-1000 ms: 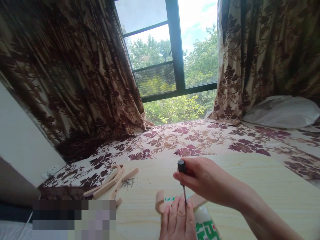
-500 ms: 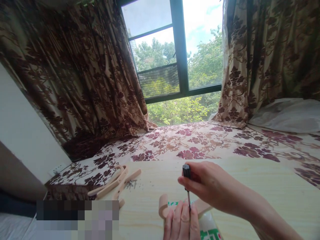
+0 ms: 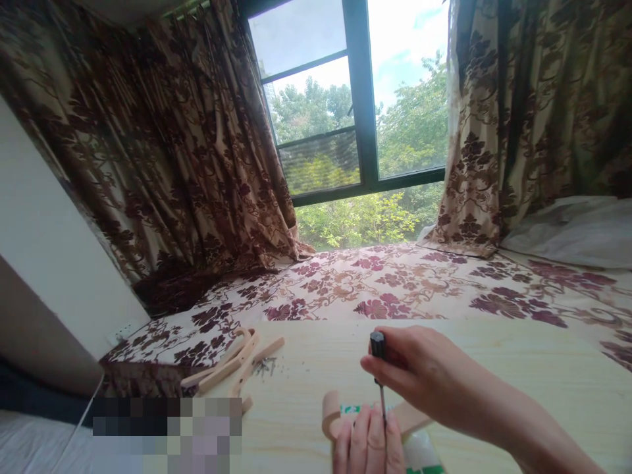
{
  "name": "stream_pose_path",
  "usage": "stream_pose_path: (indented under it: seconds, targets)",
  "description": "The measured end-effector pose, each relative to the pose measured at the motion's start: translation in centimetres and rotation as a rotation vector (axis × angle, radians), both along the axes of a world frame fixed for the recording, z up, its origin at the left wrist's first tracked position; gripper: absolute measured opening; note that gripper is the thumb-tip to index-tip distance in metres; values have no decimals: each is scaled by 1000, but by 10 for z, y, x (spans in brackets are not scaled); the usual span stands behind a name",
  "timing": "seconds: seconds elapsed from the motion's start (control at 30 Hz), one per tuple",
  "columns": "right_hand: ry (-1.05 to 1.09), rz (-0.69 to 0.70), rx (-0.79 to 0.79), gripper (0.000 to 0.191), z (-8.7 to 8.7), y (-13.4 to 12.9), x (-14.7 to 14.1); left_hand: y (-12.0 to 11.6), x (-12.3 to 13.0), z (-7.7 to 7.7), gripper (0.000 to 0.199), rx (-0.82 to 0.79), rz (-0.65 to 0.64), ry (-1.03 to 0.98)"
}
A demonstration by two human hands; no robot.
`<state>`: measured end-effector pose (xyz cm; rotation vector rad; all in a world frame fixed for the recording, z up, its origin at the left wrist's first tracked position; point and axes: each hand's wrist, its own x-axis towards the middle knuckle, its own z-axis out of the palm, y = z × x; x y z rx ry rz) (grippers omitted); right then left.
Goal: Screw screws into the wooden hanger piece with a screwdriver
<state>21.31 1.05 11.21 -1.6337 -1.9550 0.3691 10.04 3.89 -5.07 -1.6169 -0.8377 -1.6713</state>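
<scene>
My right hand [image 3: 412, 365] is closed round the black handle of a screwdriver [image 3: 378, 345], which stands nearly upright. Its thin shaft runs down to the fingers of my left hand [image 3: 368, 442], where the tip is hidden. Those fingers press side by side on a curved pale wooden piece [image 3: 330, 413], holding it on the board. One hooked end of the piece shows to the left, and the other arm [image 3: 411, 417] reaches right beneath my right hand. Under the wood lies a clear plastic bag with green print [image 3: 423, 453].
Further wooden pieces [image 3: 230, 368] and a scatter of small dark screws [image 3: 265, 366] lie on the left of the pale wooden board [image 3: 498, 368]. Beyond it spreads a flowered cloth [image 3: 340, 283] up to the window. Clear plastic [image 3: 573, 230] lies at the far right.
The whole view has shifted slightly, so everything sits a little further right. My right hand stays on the upright screwdriver, and my left hand stays on the wooden piece.
</scene>
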Motion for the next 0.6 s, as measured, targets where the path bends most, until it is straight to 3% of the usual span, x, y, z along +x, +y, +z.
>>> stream_pose_path:
  seconds: [0.17,0.43,0.6]
  targets:
    - [-29,1,30,29,3,-1,-1,-10,-10,2,38,-104,-28,148]
    - [-43,-17,36,28,6,-5,3,-12,-13,8,40,-128,-55,142]
    - [-12,-12,52,26,6,-5,-1,-9,-29,7,38,-160,17,501]
